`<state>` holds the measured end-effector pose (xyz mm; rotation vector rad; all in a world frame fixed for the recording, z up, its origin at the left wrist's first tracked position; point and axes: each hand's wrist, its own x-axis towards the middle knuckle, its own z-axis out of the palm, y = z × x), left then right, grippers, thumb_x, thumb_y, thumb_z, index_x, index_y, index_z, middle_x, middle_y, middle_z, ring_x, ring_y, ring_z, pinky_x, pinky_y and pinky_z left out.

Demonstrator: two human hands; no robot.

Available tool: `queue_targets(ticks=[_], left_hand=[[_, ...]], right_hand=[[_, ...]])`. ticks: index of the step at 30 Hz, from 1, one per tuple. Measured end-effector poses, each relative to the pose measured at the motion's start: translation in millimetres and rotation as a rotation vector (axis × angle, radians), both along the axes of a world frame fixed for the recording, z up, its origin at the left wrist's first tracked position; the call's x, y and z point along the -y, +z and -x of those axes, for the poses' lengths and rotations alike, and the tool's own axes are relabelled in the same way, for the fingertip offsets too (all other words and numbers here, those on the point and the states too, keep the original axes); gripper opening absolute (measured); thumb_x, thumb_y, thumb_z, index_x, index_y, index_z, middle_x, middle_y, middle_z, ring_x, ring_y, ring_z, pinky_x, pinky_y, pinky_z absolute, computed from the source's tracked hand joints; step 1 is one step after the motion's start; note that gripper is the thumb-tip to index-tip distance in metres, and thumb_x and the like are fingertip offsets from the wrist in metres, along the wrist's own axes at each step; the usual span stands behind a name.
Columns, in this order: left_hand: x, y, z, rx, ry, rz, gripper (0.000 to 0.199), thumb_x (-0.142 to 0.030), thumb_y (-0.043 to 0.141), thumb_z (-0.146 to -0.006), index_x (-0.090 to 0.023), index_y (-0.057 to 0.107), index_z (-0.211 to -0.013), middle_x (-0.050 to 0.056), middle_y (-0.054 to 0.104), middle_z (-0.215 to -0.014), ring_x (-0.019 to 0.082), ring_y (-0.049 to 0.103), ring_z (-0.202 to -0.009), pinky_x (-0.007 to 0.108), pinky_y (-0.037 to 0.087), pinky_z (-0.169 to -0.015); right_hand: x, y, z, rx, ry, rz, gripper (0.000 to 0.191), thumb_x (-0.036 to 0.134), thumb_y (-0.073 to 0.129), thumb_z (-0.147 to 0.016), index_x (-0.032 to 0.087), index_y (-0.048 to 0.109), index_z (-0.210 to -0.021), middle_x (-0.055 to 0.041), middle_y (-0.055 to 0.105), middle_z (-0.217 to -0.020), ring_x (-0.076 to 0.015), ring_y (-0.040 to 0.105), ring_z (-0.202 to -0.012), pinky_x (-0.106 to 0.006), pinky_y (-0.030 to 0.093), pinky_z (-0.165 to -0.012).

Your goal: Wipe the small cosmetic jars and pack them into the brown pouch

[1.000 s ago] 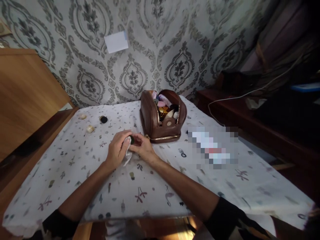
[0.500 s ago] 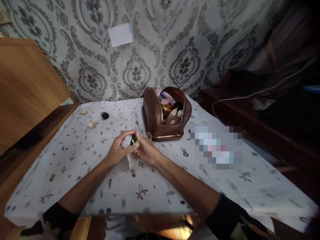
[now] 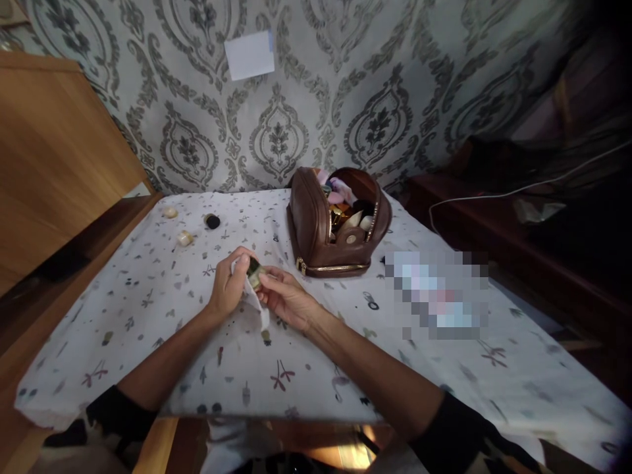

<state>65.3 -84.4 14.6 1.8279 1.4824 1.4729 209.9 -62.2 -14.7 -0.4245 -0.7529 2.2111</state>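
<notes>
A small green jar with a dark lid [image 3: 255, 272] is between both hands, over the middle of the patterned cloth. My left hand [image 3: 231, 283] is closed on a white tissue [image 3: 257, 307], which presses against the jar's left side and hangs down below it. My right hand [image 3: 286, 296] grips the jar from the right with thumb and fingers. Behind and to the right stands an unzipped brown bag [image 3: 316, 227] full of small items. On the back left of the cloth lie a dark-lidded jar [image 3: 212, 221] and two small pale jars [image 3: 185, 238].
The white patterned cloth [image 3: 197, 368] covers the table. A blurred, pixelated item [image 3: 434, 289] lies on its right side. A wooden panel [image 3: 64, 151] rises at the left, and a pale cable [image 3: 494, 195] runs over dark furniture at the right.
My left hand has shifted slightly up, and the jar has turned in my hands. More of the tissue now hangs as a strip below. The whole view has shifted slightly.
</notes>
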Motion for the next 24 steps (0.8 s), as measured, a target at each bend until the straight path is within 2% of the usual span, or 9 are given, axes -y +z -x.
queue_targets(ticks=[6,9,11,14,18,21,24], left_hand=[[-0.8,-2.9,0.6,0.095,0.045,0.034,0.07,-0.079,0.021,-0.093,-0.023,0.058,-0.075,0.0,0.053,-0.061,0.017,0.049,-0.059,0.031,0.041,-0.059],[-1.3,1.0,-0.1,0.121,0.097,0.048,0.069,-0.08,0.025,-0.093,-0.022,0.055,-0.069,0.0,0.052,-0.06,0.017,0.048,-0.06,0.031,0.041,-0.06],[-1.7,3.6,0.2,0.138,0.11,0.065,0.064,-0.076,0.031,-0.094,-0.022,0.053,-0.067,0.0,0.051,-0.059,0.016,0.049,-0.061,0.031,0.042,-0.061],[-2.0,6.3,1.5,0.094,0.013,0.071,0.06,-0.068,0.033,-0.098,-0.021,0.06,-0.074,0.001,0.056,-0.064,0.017,0.052,-0.063,0.031,0.044,-0.065],[-1.7,8.2,0.8,-0.131,-0.168,-0.057,0.056,-0.061,0.034,-0.101,-0.019,0.068,-0.091,0.007,0.067,-0.089,0.021,0.061,-0.088,0.036,0.046,-0.087],[-2.8,7.7,0.2,-0.16,-0.188,-0.054,0.05,-0.056,0.036,-0.102,-0.019,0.069,-0.094,0.007,0.066,-0.09,0.021,0.06,-0.09,0.036,0.045,-0.088],[-6.1,5.8,3.1,-0.043,-0.15,0.049,0.041,-0.049,0.04,-0.102,-0.019,0.067,-0.101,0.003,0.062,-0.085,0.018,0.059,-0.083,0.032,0.046,-0.082]], right_hand=[[1.1,2.8,-0.6,-0.023,0.069,-0.009,0.043,0.045,0.092,-0.066,0.016,0.067,-0.085,0.0006,0.07,-0.073,-0.0082,0.062,-0.062,-0.018,0.045,-0.056],[0.1,3.5,-1.5,0.016,0.127,0.011,0.043,0.052,0.082,-0.078,0.015,0.068,-0.094,-0.0043,0.074,-0.078,-0.0123,0.068,-0.067,-0.018,0.045,-0.052],[-1.2,2.9,-2.3,0.037,0.143,0.008,0.046,0.056,0.079,-0.08,0.015,0.069,-0.099,-0.0063,0.075,-0.081,-0.0147,0.071,-0.07,-0.018,0.045,-0.05],[-3.1,1.1,-2.6,0.052,0.075,-0.021,0.051,0.056,0.086,-0.07,0.017,0.069,-0.098,-0.004,0.075,-0.084,-0.0149,0.071,-0.071,-0.02,0.05,-0.055],[-3.5,-1.9,-1.1,0.111,-0.143,-0.112,0.042,0.044,0.093,-0.062,0.02,0.066,-0.085,0.0031,0.068,-0.079,-0.0097,0.063,-0.068,-0.02,0.05,-0.061],[-2.8,-3.4,-0.5,0.207,-0.217,-0.268,0.037,0.04,0.091,-0.064,0.022,0.069,-0.087,0.0046,0.064,-0.079,-0.0089,0.058,-0.068,-0.022,0.048,-0.063],[-2.5,-3.8,-0.9,0.311,-0.205,-0.394,0.039,0.038,0.09,-0.064,0.023,0.07,-0.094,0.0033,0.067,-0.083,-0.0126,0.061,-0.075,-0.027,0.05,-0.072]])
